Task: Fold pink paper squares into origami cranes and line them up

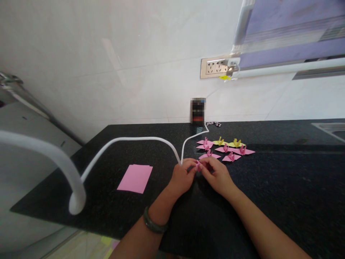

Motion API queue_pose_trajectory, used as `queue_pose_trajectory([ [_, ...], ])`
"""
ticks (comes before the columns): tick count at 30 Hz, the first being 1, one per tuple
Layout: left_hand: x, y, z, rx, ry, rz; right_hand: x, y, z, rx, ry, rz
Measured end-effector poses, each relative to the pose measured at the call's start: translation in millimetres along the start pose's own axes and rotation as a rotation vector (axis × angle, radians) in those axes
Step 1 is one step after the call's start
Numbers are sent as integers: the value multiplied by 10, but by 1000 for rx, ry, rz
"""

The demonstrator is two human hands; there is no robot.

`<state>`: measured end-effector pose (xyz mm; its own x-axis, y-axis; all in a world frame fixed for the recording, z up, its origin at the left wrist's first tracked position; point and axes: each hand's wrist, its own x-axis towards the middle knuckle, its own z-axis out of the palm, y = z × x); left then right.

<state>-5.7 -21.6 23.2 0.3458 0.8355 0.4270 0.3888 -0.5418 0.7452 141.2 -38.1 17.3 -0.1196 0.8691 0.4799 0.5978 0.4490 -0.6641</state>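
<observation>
Both hands meet over the black counter (283, 187). My left hand (182, 177) and my right hand (217, 175) pinch a small folded pink paper piece (198, 166) between their fingertips. A dark bracelet sits on my left wrist. Just beyond the hands lie several finished folded paper figures (225, 148), pink and yellow, spread in a loose row. A small stack of flat pink paper squares (135, 178) lies to the left of my left hand.
A white cable (126, 141) runs across the counter from the left to a small dark device (198, 112) against the wall. A wall socket (215, 67) is above. A sink edge (330, 127) shows at far right.
</observation>
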Motion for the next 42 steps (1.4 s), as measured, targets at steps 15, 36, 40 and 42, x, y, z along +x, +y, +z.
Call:
queue_pose_trajectory([
  [15, 11, -75, -5, 7, 2, -12, 9, 39, 18, 92, -37, -22],
  [36, -15, -72, 56, -411, 28, -251, 1, 16, -5, 87, -36, 61],
  [40, 2, -93, 44, -414, 57, -272, 9, 2, 0, 96, -44, 76],
  [42, 9, -107, 52, -474, 60, -292, 8, -1, 4, 107, -47, 80],
])
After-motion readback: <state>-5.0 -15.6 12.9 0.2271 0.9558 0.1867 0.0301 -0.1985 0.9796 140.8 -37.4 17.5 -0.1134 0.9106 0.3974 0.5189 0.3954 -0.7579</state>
